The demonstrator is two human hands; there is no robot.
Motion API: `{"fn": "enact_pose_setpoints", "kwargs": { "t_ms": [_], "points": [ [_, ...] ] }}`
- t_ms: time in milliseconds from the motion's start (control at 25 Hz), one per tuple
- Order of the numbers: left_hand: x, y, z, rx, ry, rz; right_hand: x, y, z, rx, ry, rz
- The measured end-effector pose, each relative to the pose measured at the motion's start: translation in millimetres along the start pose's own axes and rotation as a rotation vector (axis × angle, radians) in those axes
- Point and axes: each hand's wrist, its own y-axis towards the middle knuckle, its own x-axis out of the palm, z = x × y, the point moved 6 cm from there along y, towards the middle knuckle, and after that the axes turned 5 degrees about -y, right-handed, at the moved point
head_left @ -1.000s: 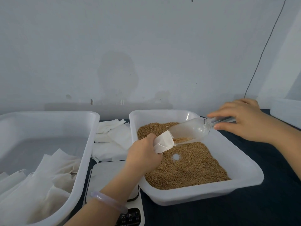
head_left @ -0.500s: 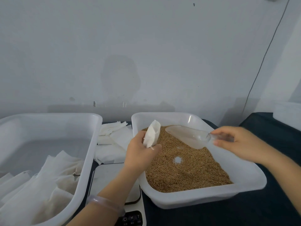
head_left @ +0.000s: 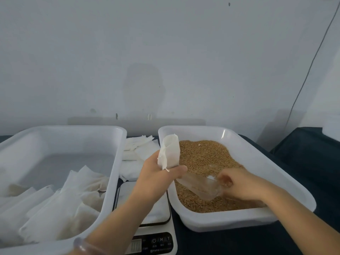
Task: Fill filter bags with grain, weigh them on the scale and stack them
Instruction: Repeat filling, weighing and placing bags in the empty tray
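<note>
Plainly the bench is laid out for short reaches. The left tub (head_left: 60,127) takes the finished work, with filled filter bags (head_left: 60,205) lying in a loose heap at its near end. The grain tub (head_left: 272,173) sits on the right, under the scooping hand, its wheat-coloured grain (head_left: 204,155) spread across the floor. The digital scale (head_left: 156,214) stands between the two tubs, so a bag can pass from filling to weighing to stacking in one sweep. Just behind it lies a pile of empty filter bags (head_left: 137,150).

The left hand (head_left: 158,177) holds the current filter bag (head_left: 170,151) upright over the grain tub's left rim. Its fingers are curled round the bag's lower part, mouth up, probably so that nothing spills. The right hand (head_left: 241,184) grips the handle of the clear plastic scoop (head_left: 198,186) with curled fingers, though motion blur softens them. The scoop lies low, tilted into the near part of the grain, bowl toward the left. I judge this to be a dig for another load.

Half a second ago the scoop hovered empty above the middle of the grain, with the right hand farther right. Both have since dropped and come nearer. The bag has barely shifted and stands slightly more erect.
</note>
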Motion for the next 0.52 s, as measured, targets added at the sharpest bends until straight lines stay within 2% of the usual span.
{"fn": "enact_pose_setpoints", "kwargs": {
  "t_ms": [40, 120, 240, 320, 400, 520],
  "points": [
    [-2, -4, 3, -0.023, 0.035, -0.052, -11, -2, -12, -0.046, 0.081, 0.067],
    [-7, -10, 11, -0.065, 0.110, -0.159, -34, -12, -49, -0.203, 0.401, 0.131],
    [-13, -17, 21, -0.066, 0.082, -0.340, -40, -23, -112, -0.466, 0.794, 0.053],
    [-21, -19, 23, -0.068, 0.069, -0.397, -38, -23, -138, -0.524, 0.956, 0.084],
    [-34, -18, 22, -0.069, 0.119, -0.397, -36, -20, -151, -0.503, 1.051, 0.145],
    [-57, -13, 24, -0.010, 0.377, -0.374, -31, -11, -166, -0.464, 0.870, 0.219]
  ]
}}
